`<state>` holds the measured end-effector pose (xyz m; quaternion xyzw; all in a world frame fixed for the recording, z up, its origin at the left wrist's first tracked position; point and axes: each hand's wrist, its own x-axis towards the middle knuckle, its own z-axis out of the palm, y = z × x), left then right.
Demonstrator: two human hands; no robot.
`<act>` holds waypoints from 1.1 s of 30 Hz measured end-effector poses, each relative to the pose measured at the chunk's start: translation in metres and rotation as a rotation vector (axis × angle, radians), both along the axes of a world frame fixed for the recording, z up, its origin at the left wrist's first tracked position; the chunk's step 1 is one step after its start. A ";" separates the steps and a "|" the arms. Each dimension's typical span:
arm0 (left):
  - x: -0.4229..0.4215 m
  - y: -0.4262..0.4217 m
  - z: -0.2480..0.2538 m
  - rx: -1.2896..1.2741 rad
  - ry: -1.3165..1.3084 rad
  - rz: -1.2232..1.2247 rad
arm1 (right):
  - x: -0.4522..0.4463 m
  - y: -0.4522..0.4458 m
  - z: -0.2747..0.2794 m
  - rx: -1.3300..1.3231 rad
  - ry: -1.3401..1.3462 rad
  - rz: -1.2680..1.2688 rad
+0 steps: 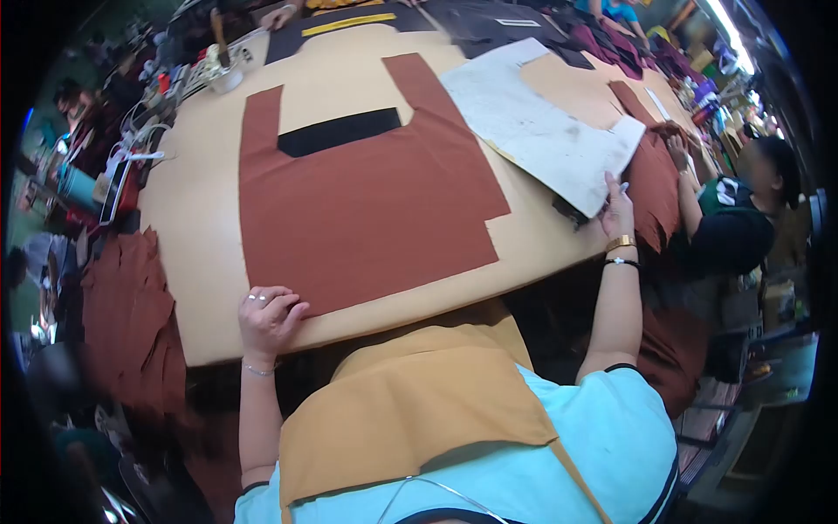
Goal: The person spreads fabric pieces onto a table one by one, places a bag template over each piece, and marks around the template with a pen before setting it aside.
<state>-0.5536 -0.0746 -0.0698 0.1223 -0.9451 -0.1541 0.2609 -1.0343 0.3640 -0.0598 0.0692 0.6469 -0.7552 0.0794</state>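
A rust-brown cut fabric piece [367,218] lies flat on the table, two strap-like strips pointing away from me and a step cut into its right edge. My left hand [272,319] is at its near left corner, fingers curled together on the cloth's edge. At the right, my right hand [617,208] grips the near corner of a large white pattern board [546,118], thumb on top. The board is tilted, its near end off the table and its far part over the fabric's right side. A black piece [340,133] lies in the fabric's neck opening.
The padded tan table [196,236] has a curved near edge. Dark cloth panels [358,24] lie at the far side. Brown fabric [131,323] hangs at the left. A co-worker [742,201] handles brown cloth [655,188] at the right. A white cup [227,80] stands far left.
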 end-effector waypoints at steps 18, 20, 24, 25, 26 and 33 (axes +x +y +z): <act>-0.034 -0.004 0.035 0.343 0.188 0.130 | 0.038 -0.138 0.304 0.256 0.824 0.390; -0.057 -0.008 0.035 0.615 0.281 0.067 | 0.057 -0.162 0.304 0.255 0.961 0.502; -0.104 -0.005 0.038 1.372 0.298 0.001 | 0.098 -0.204 0.296 -0.078 0.651 0.745; -0.113 -0.005 0.041 1.562 0.297 -0.011 | 0.104 -0.209 0.293 -0.142 0.579 0.802; -0.120 -0.009 0.037 1.687 0.245 -0.065 | 0.109 -0.213 0.290 -0.204 0.506 0.858; -0.109 -0.021 0.037 1.938 0.153 -0.226 | 0.120 -0.216 0.226 -0.200 0.451 0.716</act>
